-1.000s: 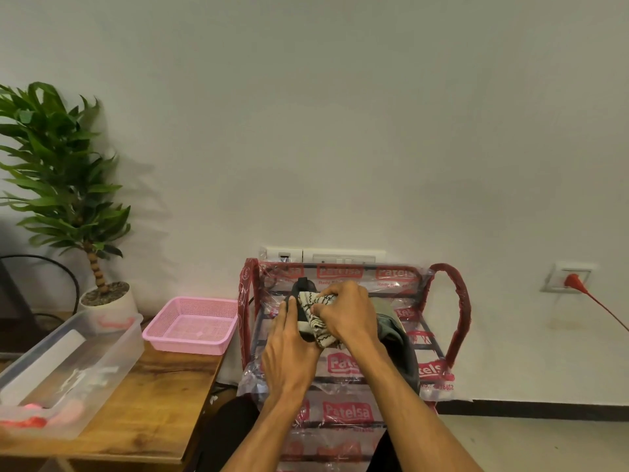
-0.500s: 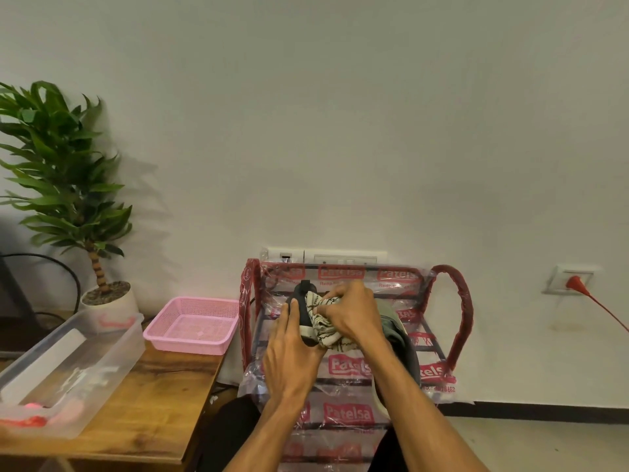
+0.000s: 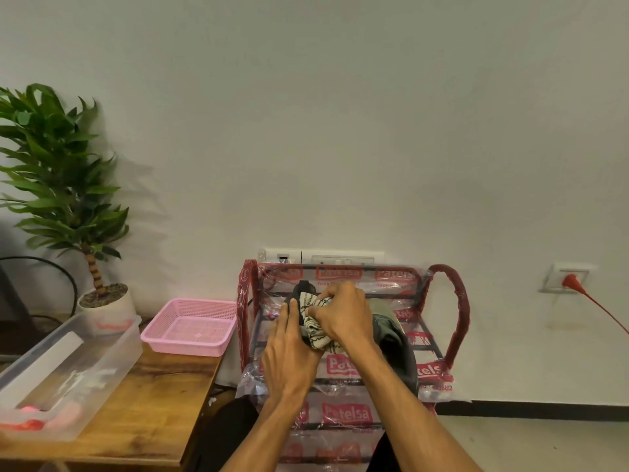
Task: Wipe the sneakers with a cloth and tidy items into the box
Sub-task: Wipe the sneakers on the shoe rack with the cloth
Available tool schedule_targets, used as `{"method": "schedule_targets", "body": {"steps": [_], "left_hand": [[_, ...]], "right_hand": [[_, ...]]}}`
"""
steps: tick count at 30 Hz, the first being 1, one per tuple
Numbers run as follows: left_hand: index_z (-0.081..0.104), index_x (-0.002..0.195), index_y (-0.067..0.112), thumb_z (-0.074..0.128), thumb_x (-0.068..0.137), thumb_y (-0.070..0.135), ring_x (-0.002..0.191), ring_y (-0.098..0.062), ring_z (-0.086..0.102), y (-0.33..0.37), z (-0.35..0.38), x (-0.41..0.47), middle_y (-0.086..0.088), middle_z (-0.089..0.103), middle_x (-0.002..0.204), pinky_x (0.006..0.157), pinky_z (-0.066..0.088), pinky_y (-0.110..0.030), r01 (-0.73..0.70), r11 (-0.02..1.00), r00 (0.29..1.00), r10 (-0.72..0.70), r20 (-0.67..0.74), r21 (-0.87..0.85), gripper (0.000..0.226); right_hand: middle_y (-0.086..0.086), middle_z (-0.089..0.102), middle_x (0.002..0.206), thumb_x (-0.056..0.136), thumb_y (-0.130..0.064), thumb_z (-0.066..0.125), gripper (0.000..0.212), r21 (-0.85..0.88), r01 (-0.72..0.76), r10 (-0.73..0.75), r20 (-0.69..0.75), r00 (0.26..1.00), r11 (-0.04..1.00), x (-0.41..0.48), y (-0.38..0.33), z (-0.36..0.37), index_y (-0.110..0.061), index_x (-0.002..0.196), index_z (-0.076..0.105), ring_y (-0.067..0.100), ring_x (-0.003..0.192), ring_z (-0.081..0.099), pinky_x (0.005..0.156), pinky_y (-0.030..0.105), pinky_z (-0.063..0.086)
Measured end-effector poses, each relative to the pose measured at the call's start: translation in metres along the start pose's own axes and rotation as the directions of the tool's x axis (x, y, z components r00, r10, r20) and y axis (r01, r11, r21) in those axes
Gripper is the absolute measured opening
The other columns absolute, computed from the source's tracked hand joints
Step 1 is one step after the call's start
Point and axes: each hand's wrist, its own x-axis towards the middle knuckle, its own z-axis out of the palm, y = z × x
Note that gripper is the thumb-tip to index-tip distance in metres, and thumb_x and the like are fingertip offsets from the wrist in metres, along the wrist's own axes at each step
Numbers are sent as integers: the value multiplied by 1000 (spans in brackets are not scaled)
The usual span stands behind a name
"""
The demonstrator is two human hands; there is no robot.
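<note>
The right hand (image 3: 343, 316), bunched around the cloth (image 3: 315, 327), has slid slightly back left over the far end of the sneaker (image 3: 393, 345) on the rack (image 3: 459, 318), the left hand (image 3: 289, 352) bracing it flat-fingered, so wiping is underway and next probably means rubbing toward its near end.

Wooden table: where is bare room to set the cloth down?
Bare wood lies on the wooden table in front of the pink basket, right of the clear box. The rack top is crowded: sneaker, cloth, left hand, right hand.
</note>
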Motion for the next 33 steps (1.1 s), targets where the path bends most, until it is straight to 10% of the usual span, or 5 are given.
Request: {"method": "schedule_targets", "body": {"steps": [5, 16, 22, 33], "left_hand": [[28, 151, 16, 76, 77, 36, 133, -24, 45, 0, -1, 2, -5, 39, 151, 101, 47, -40, 12, 1000, 1000, -12, 17, 1, 90], [6, 154, 31, 60, 82, 61, 143, -17, 27, -5, -6, 1, 4, 15, 160, 111, 36, -38, 16, 1000, 998, -16, 57, 11, 95], [13, 153, 28, 70, 81, 49, 138, -19, 36, -5, -4, -1, 0, 24, 158, 106, 42, -39, -2, 1000, 1000, 2, 21, 26, 94], [14, 153, 24, 74, 77, 47, 140, -21, 34, -7, 0, -3, -2, 27, 157, 106, 40, -38, -21, 999, 1000, 20, 21, 40, 98]], "right_hand": [[-4, 70, 100, 86, -25, 72, 16, -83, 73, -81, -105, 991, 994, -4, -2, 7, -16, 100, 72, 10, 82, 65, 61, 14, 40], [0, 67, 105, 86, -25, 72, 13, -89, -17, -2, -217, 976, 996, 12, 28, -6, -17, 96, 71, 15, 82, 66, 72, 30, 57], [-8, 71, 84, 77, -31, 80, 14, -4, -5, 5, 18, 1000, 1000, 6, 21, -5, -24, 88, 74, 10, 69, 68, 67, 34, 60], [0, 71, 89, 85, -13, 68, 8, -91, -20, 18, -18, 1000, 996, 6, 2, 6, -13, 90, 74, 14, 75, 67, 64, 27, 55]]}}
